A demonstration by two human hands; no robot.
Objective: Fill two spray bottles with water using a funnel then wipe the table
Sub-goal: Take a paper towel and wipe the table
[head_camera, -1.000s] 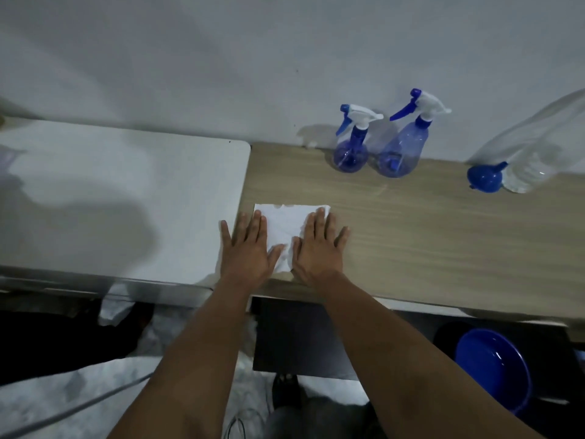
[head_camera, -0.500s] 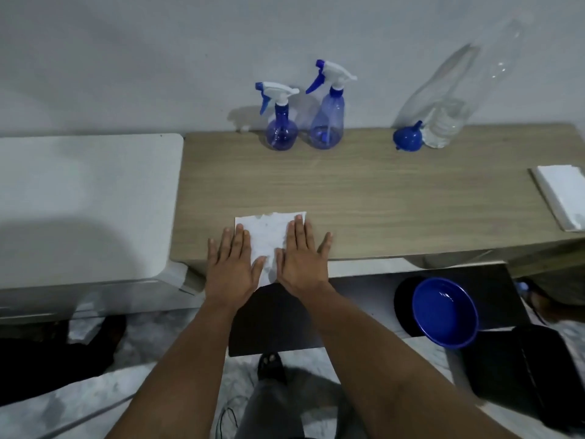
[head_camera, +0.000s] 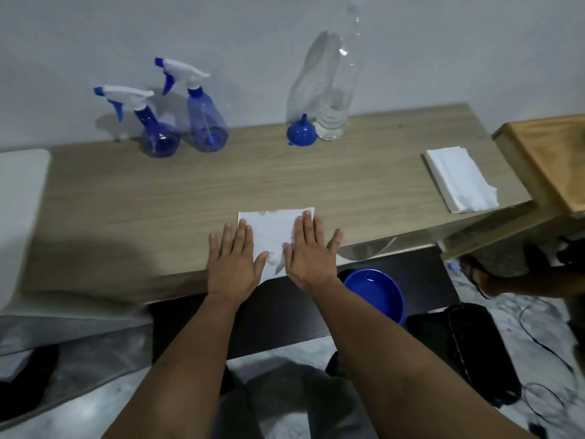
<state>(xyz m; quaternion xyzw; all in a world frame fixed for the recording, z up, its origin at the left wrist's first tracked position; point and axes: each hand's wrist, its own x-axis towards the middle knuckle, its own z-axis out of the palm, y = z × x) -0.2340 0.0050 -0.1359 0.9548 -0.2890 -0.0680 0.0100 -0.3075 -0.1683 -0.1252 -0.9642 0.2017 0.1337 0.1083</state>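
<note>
A: Item one, table (head_camera: 158, 191): wood-grain top, pale, matt, smooth.

B: Noted. The two spray bottles (head_camera: 207, 122)?

A: Translucent blue plastic, glossy; trigger heads white and blue plastic. Funnel (head_camera: 301, 134): opaque blue plastic, slight sheen.

B: The tall bottle (head_camera: 335, 99)?

A: Clear plastic, glossy, ribbed low down.

B: And the sheet (head_camera: 275, 229) under the hands?

A: White paper tissue, matt, creased (faint grey marks along its far edge). Folded stack (head_camera: 459, 179) at the right: same soft white paper.

B: Below the table?

A: Basin (head_camera: 375, 289): blue plastic, shiny.
</note>
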